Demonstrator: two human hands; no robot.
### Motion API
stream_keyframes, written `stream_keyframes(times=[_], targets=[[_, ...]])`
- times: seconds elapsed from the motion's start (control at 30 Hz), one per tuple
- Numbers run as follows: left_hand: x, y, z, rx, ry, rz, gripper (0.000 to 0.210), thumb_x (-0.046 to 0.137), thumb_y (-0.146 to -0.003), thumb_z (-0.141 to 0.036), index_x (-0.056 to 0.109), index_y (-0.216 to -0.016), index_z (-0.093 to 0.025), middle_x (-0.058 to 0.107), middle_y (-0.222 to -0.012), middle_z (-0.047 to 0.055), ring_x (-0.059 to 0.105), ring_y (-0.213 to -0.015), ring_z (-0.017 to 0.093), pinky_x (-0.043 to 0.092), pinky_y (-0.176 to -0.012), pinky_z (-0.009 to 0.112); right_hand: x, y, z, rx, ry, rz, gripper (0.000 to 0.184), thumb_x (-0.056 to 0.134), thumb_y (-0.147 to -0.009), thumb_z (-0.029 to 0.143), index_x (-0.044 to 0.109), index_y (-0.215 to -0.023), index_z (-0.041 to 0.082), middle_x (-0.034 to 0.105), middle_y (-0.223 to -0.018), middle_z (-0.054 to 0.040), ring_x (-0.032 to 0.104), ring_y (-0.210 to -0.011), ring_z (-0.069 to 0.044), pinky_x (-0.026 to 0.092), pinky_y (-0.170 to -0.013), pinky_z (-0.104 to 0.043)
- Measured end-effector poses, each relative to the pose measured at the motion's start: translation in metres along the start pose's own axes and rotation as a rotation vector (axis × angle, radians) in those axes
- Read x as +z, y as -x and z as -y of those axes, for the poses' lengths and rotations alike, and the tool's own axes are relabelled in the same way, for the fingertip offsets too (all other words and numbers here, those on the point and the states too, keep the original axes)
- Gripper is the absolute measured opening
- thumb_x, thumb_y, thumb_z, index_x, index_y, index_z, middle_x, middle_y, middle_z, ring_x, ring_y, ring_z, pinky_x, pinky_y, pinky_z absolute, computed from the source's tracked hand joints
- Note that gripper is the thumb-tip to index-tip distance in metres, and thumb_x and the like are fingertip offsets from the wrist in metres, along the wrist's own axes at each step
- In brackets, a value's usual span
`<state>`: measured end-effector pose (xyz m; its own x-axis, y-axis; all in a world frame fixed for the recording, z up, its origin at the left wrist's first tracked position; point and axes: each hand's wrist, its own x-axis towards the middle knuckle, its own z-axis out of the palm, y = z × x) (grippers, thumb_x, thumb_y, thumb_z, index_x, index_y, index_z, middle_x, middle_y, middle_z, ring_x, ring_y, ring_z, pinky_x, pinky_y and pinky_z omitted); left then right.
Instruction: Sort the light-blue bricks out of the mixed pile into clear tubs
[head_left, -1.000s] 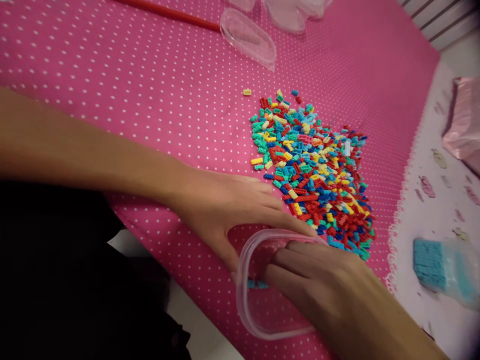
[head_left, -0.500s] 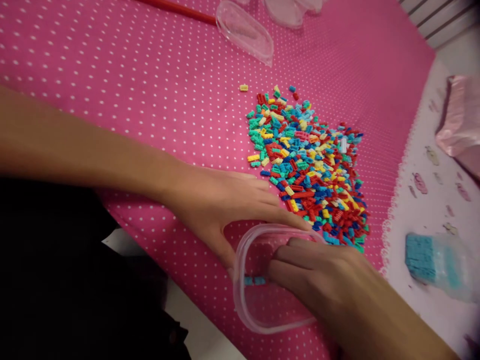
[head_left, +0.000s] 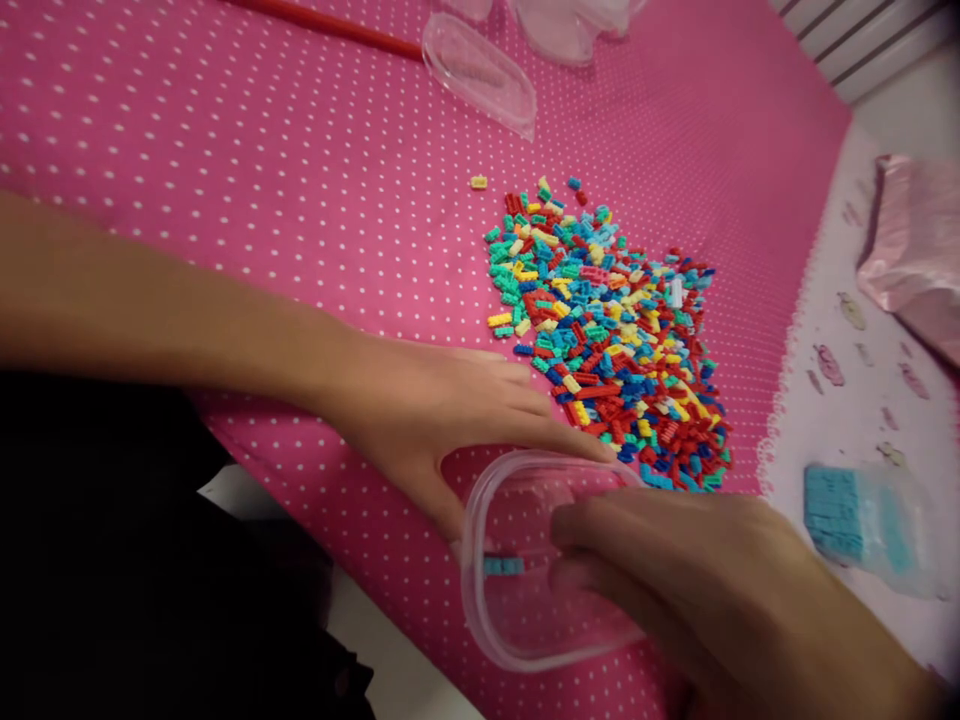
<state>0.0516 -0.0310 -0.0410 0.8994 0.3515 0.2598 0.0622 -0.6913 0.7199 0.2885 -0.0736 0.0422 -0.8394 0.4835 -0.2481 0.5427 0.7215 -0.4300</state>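
Note:
My left hand point(head_left: 431, 410) lies on the pink cloth with its thumb and index finger spread around a clear plastic container point(head_left: 510, 655), steadying it. The container is tipped toward me. Inside it, near the left rim, light-blue toy bricks point(head_left: 502, 566) sit end to end in a short row. My right hand point(head_left: 667, 560) reaches over the container's right part, fingers bent and blurred; whether anything is between them I cannot tell. Just beyond the hands spreads a heap of small toy bricks point(head_left: 615, 330) in red, blue, green and yellow.
Clear plastic pieces point(head_left: 480, 75) and a red stick point(head_left: 330, 25) lie at the far side of the dotted pink tablecloth point(head_left: 360, 220). On a white cloth at right are a bag of blue bricks point(head_left: 832, 510) and a shiny pink packet point(head_left: 915, 240).
My right hand has drawn back to the right, away from the light-blue bricks, which now show more fully. My left hand stays at the container. The view has shifted slightly.

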Motion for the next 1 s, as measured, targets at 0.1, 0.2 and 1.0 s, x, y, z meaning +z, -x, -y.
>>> stream_keyframes(times=[0.1,0.2,1.0], targets=[[0.0,0.0,0.0,0.018,-0.019,-0.008,0.082,0.078,-0.077,-0.042,0.045,-0.148,-0.018,0.063,-0.135,0.012,0.059,-0.12,0.029,0.041,-0.107,0.036,-0.006,0.007,-0.003,0.047,-0.02,-0.045,0.022,0.044,-0.099,0.013,0.061,-0.089,0.023,0.067,-0.072,0.0018,0.061,-0.058,-0.011,0.038,-0.052,-0.024],[-0.001,0.0,-0.001,0.006,-0.011,0.017,0.083,0.077,-0.078,-0.042,0.042,-0.15,-0.021,0.061,-0.137,0.011,0.056,-0.125,0.029,0.04,-0.108,0.036,-0.007,0.005,-0.006,0.018,-0.046,-0.027,0.03,0.039,-0.1,0.015,0.061,-0.081,0.023,0.065,-0.07,0.0008,0.06,-0.059,-0.013,0.037,-0.054,-0.026],[0.0,0.0,0.001,-0.019,0.069,0.006,0.08,0.079,-0.075,-0.045,0.048,-0.146,-0.025,0.065,-0.13,0.01,0.06,-0.117,0.03,0.044,-0.104,0.038,0.0,0.003,-0.006,0.043,-0.048,0.044,0.041,0.041,-0.093,0.006,0.069,-0.111,0.029,0.072,-0.1,-0.0026,0.071,-0.076,-0.013,0.053,-0.063,-0.021]])
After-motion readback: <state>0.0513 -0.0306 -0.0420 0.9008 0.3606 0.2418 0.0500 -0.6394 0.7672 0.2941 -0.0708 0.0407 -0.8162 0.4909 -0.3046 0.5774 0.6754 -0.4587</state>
